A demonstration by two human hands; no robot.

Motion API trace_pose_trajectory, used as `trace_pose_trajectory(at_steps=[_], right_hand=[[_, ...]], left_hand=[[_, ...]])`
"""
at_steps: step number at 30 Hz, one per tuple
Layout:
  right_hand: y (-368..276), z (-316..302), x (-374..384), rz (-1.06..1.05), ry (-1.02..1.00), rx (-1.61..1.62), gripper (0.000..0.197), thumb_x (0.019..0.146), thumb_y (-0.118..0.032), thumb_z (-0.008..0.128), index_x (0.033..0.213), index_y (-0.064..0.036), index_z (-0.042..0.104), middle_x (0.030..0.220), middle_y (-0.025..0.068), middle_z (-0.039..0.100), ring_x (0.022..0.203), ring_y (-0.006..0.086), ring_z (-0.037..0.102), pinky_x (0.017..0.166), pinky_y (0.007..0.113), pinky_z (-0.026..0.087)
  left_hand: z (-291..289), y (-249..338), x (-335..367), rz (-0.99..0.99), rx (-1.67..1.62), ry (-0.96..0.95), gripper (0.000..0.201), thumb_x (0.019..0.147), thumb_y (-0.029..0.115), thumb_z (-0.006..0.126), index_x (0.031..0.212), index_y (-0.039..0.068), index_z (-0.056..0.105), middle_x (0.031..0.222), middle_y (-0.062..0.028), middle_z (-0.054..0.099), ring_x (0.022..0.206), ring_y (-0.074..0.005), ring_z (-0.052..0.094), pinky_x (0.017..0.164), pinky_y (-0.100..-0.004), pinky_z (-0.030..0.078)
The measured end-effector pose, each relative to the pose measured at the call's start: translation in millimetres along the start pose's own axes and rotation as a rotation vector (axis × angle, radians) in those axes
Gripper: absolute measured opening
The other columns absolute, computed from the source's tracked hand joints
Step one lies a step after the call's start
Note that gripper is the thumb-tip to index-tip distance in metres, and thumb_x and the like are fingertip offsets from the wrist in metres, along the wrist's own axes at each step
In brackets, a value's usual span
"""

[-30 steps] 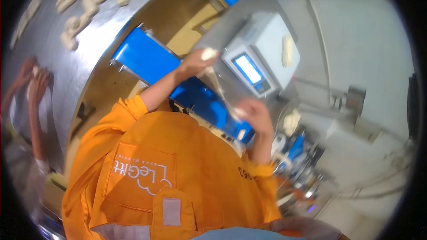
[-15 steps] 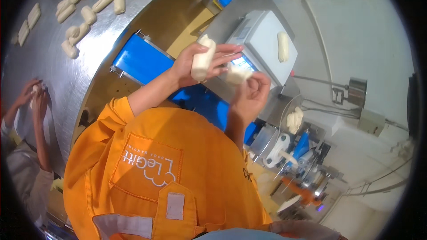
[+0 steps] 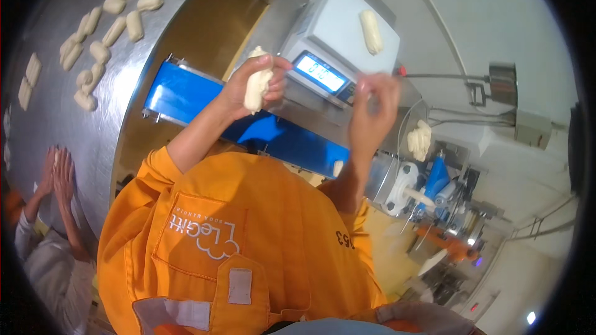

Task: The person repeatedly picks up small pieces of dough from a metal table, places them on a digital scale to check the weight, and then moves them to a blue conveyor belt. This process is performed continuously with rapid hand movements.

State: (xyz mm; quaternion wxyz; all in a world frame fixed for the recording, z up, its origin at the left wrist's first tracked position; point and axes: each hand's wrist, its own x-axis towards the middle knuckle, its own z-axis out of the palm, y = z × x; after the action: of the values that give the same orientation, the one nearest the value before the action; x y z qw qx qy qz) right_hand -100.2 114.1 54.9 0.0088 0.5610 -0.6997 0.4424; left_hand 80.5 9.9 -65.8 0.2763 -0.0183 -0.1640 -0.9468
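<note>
My left hand (image 3: 251, 84) is closed round a pale dough roll (image 3: 254, 96), with a smaller lump of dough (image 3: 266, 79) pressed against its side under the fingers. To the right, my right hand (image 3: 375, 108) is raised by the front corner of a white digital scale (image 3: 338, 22). Its fingers are bent and smeared by motion, and I see no dough in them. Another dough roll (image 3: 371, 32) lies on the scale's plate. The lit display (image 3: 320, 73) faces me, between my hands.
Below my hands runs a blue conveyor belt (image 3: 292, 142) with a small dough piece (image 3: 338, 168) on it. At left, several dough rolls lie on a round metal table (image 3: 68, 111), where a co-worker's hands (image 3: 57, 174) press together. A dough machine (image 3: 406, 186) stands at right.
The small dough piece has passed from my right hand to my left, against the roll. My right hand has moved right, beside the scale. The view has shifted.
</note>
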Motion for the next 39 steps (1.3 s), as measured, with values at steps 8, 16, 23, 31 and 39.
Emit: trace_pose_trajectory(at_steps=[8,16,23,31,39], right_hand=[[145.0,25.4,104.4,0.045,-0.148,-0.520,0.051,0.083,-0.031,0.065,0.127,-0.0049,0.054,0.117,0.0180,0.059,0.099,0.0307,0.060,0.085,0.041,0.048],[132.5,-84.1,-40.9,0.822,0.185,0.955,0.046,0.092,-0.021,0.054,0.132,-0.0002,0.047,0.115,0.0121,0.059,0.092,0.0158,0.060,0.073,0.029,0.051],[176.8,-130.3,-267.6,1.059,0.391,0.453,0.042,0.092,-0.010,0.044,0.134,-0.0059,0.047,0.118,0.0125,0.057,0.094,0.0189,0.058,0.075,0.031,0.050],[252.6,-20.0,-326.0,0.736,0.102,-0.498,0.038,0.079,-0.021,0.069,0.112,-0.0072,0.060,0.110,0.0251,0.052,0.099,0.0416,0.050,0.088,0.047,0.043],[279.5,-22.7,-345.5,1.075,0.339,0.025,0.034,0.084,-0.024,0.067,0.108,-0.0021,0.058,0.107,0.0122,0.057,0.094,0.0268,0.057,0.084,0.037,0.046]], left_hand=[[99.5,40.5,107.9,0.254,1.303,0.362,0.065,0.083,0.059,0.060,0.118,0.004,0.058,0.106,-0.0118,0.063,0.095,-0.0210,0.060,0.085,-0.0338,0.047],[37.9,-23.9,241.6,0.044,2.706,0.416,0.073,0.089,0.064,0.042,0.138,0.009,0.044,0.136,-0.0217,0.044,0.126,-0.0399,0.042,0.098,-0.0573,0.035],[75.1,15.0,229.9,0.955,2.322,0.138,0.075,0.082,0.061,0.059,0.134,0.007,0.047,0.129,-0.0228,0.049,0.124,-0.0358,0.041,0.106,-0.0471,0.030],[75.5,-13.1,132.3,0.706,1.721,0.392,0.041,0.090,0.023,0.064,0.123,0.003,0.051,0.125,-0.0124,0.048,0.118,-0.0239,0.046,0.096,-0.0355,0.040],[69.1,13.5,74.1,0.618,1.852,0.517,0.033,0.090,0.014,0.060,0.120,0.003,0.051,0.119,-0.0095,0.053,0.114,-0.0203,0.050,0.095,-0.0351,0.040]])
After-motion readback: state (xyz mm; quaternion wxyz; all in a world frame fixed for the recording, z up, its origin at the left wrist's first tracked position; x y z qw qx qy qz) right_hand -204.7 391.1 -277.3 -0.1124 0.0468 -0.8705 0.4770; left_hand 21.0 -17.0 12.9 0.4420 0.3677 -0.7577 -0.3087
